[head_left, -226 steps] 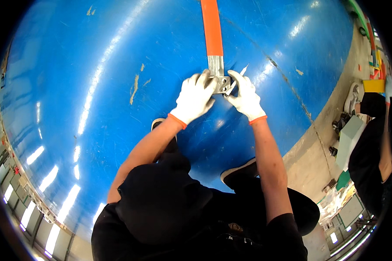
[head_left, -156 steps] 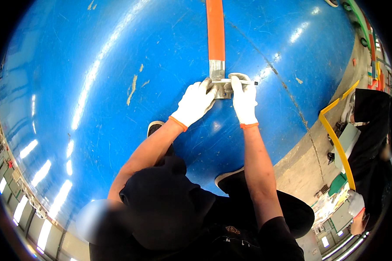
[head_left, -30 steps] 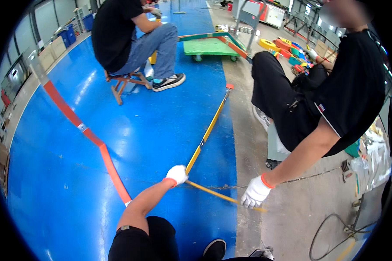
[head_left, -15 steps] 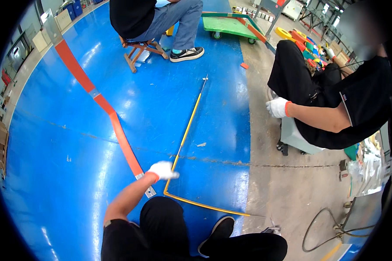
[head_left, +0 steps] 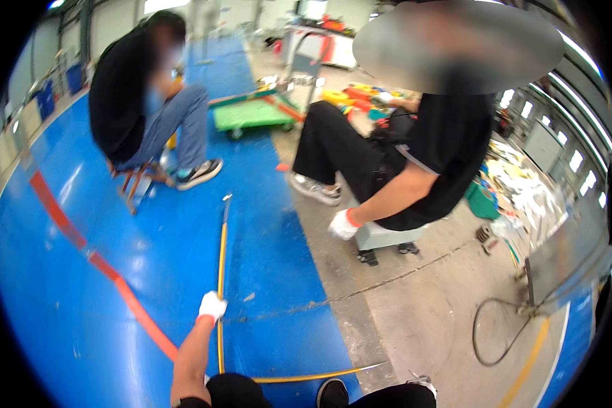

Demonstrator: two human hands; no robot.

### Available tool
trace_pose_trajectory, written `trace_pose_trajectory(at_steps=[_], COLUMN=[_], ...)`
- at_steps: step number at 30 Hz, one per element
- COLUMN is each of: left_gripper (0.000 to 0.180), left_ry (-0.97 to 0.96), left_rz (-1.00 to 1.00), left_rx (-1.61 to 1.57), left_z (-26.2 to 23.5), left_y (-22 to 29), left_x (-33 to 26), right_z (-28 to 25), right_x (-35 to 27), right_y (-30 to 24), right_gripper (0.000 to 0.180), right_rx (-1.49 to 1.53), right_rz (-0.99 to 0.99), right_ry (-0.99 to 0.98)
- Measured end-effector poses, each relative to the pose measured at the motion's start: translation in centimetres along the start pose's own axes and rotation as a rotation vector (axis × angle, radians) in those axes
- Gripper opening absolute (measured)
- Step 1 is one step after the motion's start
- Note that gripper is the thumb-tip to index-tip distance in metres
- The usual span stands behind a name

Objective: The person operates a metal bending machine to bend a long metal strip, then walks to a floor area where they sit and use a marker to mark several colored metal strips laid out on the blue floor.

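My left hand (head_left: 213, 306), in a white glove, reaches forward over the blue floor (head_left: 81, 319). Its fingers are curled right against a long yellow strap (head_left: 221, 258). I cannot make out whether they grip it. The strap runs straight away from me to a metal end (head_left: 227, 198). Near my legs it bends and runs right to a pointed tip (head_left: 377, 367). An orange strap (head_left: 115, 285) lies diagonally on the floor to the left of my hand. My right hand is out of the picture.
A person in black sits on a small wheeled box (head_left: 387, 238) at the right, one gloved hand (head_left: 342, 225) hanging down. Another person sits on a stool (head_left: 134, 183) at the back left. A green cart (head_left: 251, 114) stands behind. A black cable (head_left: 496, 333) loops on the grey concrete.
Earlier both my hands were on the orange strap's metal buckle. My left hand has since moved from that buckle to the yellow strap. The view has tilted up toward the two seated people.
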State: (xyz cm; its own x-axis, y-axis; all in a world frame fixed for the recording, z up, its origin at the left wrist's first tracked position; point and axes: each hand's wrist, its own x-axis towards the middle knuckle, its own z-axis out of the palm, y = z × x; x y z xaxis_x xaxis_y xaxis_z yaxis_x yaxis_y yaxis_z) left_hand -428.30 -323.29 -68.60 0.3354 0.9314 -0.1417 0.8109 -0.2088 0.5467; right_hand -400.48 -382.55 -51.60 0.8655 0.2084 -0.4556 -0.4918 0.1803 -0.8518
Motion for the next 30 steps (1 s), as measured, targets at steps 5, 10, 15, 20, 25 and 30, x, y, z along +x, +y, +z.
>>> trace_pose_trajectory(at_steps=[5,10,15,20,25,30], left_gripper=[0.025,0.027,0.028,0.033,0.050,0.051], left_ry=[-0.038,0.081,0.193,0.398,0.633,0.821], left_rz=[-0.156,-0.048,0.041,0.201,0.273,0.326], left_rx=[-0.545,-0.943,-1.102,-1.099,-1.241,-1.170], left_z=[-1.8,-7.7,-16.8,-26.3,-34.1,-39.5], left_y=[0.8,2.6,3.2,0.2,-8.4,-18.1], left_x=[-2.6,-8.0,-15.9,-24.3,-31.8,-40.4], right_z=[-2.1,-1.0,3.6,10.5,20.1,29.6], right_x=[-1.6,-1.6,-2.1,-0.9,0.3,-5.5], right_y=[1.0,0.9,-0.3,-1.3,-0.4,-0.8], right_gripper=[0.013,0.012,0.005,0.012,0.034,0.038], right_rx=[0.106,0.206,0.215,0.197,0.135,-0.137], right_rz=[-0.045,-0.107,-0.123,-0.038,0.062,0.053], right_ry=[0.002,-0.067,-0.172,-0.417,-0.721,-1.104])
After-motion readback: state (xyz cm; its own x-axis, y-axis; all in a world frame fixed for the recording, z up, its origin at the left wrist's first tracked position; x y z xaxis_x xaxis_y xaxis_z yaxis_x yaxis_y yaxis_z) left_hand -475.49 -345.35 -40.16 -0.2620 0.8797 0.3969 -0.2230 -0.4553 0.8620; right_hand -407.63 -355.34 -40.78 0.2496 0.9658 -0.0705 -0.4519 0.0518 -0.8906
